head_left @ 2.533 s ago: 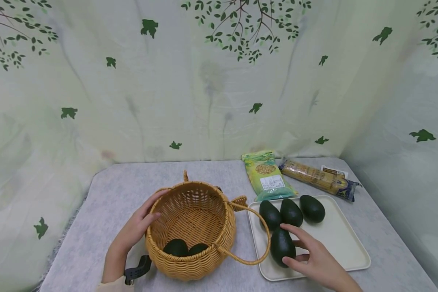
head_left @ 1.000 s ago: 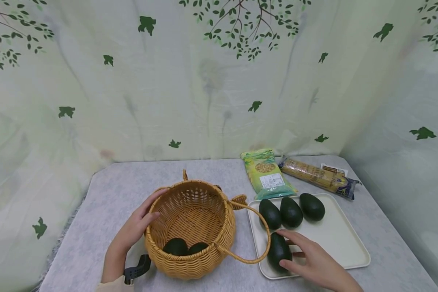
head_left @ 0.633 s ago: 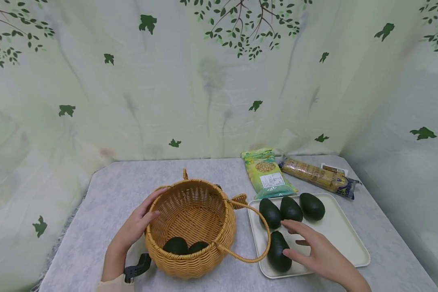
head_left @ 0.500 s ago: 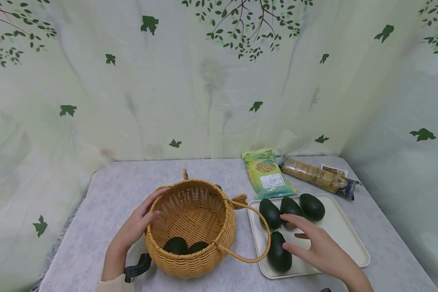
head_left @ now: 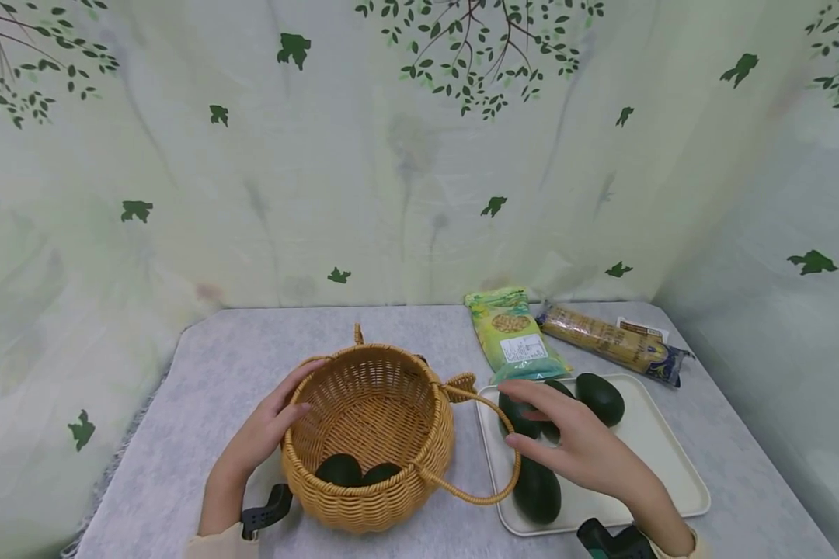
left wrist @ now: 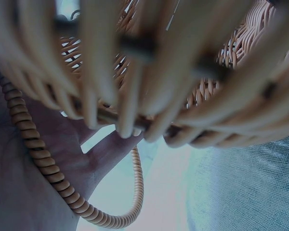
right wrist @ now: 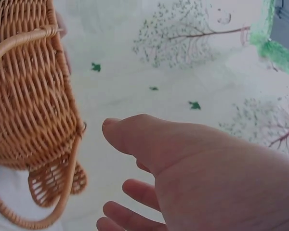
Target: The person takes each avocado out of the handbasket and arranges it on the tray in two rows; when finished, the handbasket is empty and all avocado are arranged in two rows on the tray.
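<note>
I see a grey cloth-covered table, backed by leaf-print curtain. Directly on it: wicker basket at front centre, white tray just to its right, handle loop overlapping tray edge. Behind tray: green snack pkt touching tray's far rim, yellow long pkt beside it, angled twd right back corner.

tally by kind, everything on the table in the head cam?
avocados: 6 (2 in basket, 4 on tray, two partly behind the right hand)
basket: 1
tray: 1
food packets: 2
total: 10
</note>
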`<action>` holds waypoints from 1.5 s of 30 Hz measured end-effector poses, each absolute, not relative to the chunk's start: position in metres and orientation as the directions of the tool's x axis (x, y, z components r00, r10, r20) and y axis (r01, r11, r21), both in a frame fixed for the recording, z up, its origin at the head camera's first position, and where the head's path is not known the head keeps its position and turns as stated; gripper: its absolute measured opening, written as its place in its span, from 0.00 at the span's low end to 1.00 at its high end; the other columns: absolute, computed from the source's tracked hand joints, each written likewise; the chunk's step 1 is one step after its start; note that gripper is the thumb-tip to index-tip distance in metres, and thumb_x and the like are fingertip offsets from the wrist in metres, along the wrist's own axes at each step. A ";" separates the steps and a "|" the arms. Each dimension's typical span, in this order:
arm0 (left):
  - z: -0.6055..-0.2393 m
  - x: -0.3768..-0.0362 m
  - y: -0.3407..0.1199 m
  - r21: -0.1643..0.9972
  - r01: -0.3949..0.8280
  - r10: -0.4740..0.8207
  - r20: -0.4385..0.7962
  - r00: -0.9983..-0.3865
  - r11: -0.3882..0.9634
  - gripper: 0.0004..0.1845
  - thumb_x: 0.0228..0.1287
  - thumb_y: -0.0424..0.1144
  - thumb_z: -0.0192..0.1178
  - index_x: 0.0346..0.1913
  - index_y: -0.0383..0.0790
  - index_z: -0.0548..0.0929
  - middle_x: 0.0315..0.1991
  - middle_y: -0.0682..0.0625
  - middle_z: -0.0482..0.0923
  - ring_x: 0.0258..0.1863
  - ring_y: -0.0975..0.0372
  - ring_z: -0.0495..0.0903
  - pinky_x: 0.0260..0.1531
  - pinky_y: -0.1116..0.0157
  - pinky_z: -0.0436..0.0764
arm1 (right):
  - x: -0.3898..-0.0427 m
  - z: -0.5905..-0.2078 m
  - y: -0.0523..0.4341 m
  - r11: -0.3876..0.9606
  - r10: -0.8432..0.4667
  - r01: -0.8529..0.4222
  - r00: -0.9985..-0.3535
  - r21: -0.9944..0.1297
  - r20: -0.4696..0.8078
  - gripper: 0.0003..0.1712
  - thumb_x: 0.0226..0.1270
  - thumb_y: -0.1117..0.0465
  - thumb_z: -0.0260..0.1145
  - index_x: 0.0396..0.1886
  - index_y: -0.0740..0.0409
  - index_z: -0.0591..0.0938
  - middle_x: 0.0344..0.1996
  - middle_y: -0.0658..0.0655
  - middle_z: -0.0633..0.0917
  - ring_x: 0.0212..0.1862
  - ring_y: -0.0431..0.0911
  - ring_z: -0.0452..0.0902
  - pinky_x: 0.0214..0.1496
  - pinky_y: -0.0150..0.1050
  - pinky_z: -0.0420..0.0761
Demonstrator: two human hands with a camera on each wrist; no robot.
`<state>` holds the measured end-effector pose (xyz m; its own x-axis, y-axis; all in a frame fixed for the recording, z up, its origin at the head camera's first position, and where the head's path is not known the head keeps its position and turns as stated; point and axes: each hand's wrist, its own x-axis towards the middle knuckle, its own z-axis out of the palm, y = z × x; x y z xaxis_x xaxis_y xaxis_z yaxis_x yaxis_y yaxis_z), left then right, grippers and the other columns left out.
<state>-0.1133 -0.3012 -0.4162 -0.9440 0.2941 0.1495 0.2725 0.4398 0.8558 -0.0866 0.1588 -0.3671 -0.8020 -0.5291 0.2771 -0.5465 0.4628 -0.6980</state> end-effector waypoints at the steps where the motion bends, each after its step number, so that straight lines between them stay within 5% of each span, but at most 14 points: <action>1: -0.416 -0.113 -0.301 0.857 0.272 0.296 0.148 -0.944 0.439 0.30 0.81 0.36 0.49 0.80 0.58 0.61 0.81 0.46 0.56 0.76 0.40 0.58 0.60 0.31 0.70 | -0.088 -0.365 0.156 0.457 -0.539 -0.560 -0.792 -0.691 0.286 0.35 0.70 0.53 0.72 0.74 0.41 0.72 0.70 0.50 0.76 0.67 0.48 0.76 0.55 0.44 0.85; 8: -0.416 -0.114 -0.299 0.860 0.270 0.300 0.145 -0.943 0.432 0.30 0.81 0.36 0.49 0.80 0.56 0.61 0.81 0.44 0.56 0.76 0.37 0.57 0.58 0.30 0.71 | -0.100 -0.352 0.133 0.411 -0.608 -0.616 -0.734 -0.671 0.301 0.34 0.70 0.55 0.72 0.74 0.50 0.73 0.70 0.51 0.76 0.66 0.47 0.77 0.55 0.44 0.85; 24: -0.418 -0.114 -0.301 0.868 0.271 0.305 0.147 -0.941 0.417 0.29 0.81 0.36 0.48 0.80 0.57 0.62 0.81 0.45 0.55 0.76 0.38 0.57 0.58 0.32 0.72 | -0.117 -0.339 0.084 0.309 -0.745 -0.655 -0.617 -0.689 0.253 0.33 0.74 0.51 0.67 0.75 0.47 0.71 0.71 0.50 0.74 0.68 0.50 0.76 0.60 0.36 0.81; 29: -0.417 -0.113 -0.301 0.866 0.270 0.301 0.147 -0.942 0.420 0.30 0.81 0.36 0.49 0.80 0.57 0.62 0.81 0.45 0.56 0.76 0.38 0.57 0.58 0.31 0.72 | -0.124 -0.334 0.066 0.335 -0.773 -0.698 -0.587 -0.633 0.239 0.32 0.74 0.50 0.67 0.75 0.47 0.72 0.69 0.49 0.76 0.50 0.46 0.80 0.49 0.34 0.80; 36: -0.416 -0.113 -0.302 0.874 0.261 0.302 0.140 -0.943 0.410 0.29 0.81 0.36 0.49 0.80 0.57 0.62 0.81 0.44 0.55 0.76 0.37 0.58 0.57 0.32 0.74 | -0.136 -0.332 0.043 0.351 -0.816 -0.732 -0.545 -0.584 0.193 0.31 0.74 0.50 0.68 0.74 0.47 0.74 0.69 0.48 0.77 0.70 0.41 0.72 0.68 0.42 0.76; 45: -0.414 -0.112 -0.300 0.878 0.253 0.304 0.132 -0.944 0.405 0.29 0.82 0.37 0.48 0.80 0.56 0.61 0.81 0.44 0.54 0.76 0.37 0.58 0.58 0.33 0.73 | -0.152 -0.330 0.021 0.356 -0.871 -0.755 -0.481 -0.551 0.096 0.31 0.74 0.52 0.68 0.74 0.49 0.74 0.70 0.50 0.77 0.70 0.44 0.73 0.68 0.41 0.76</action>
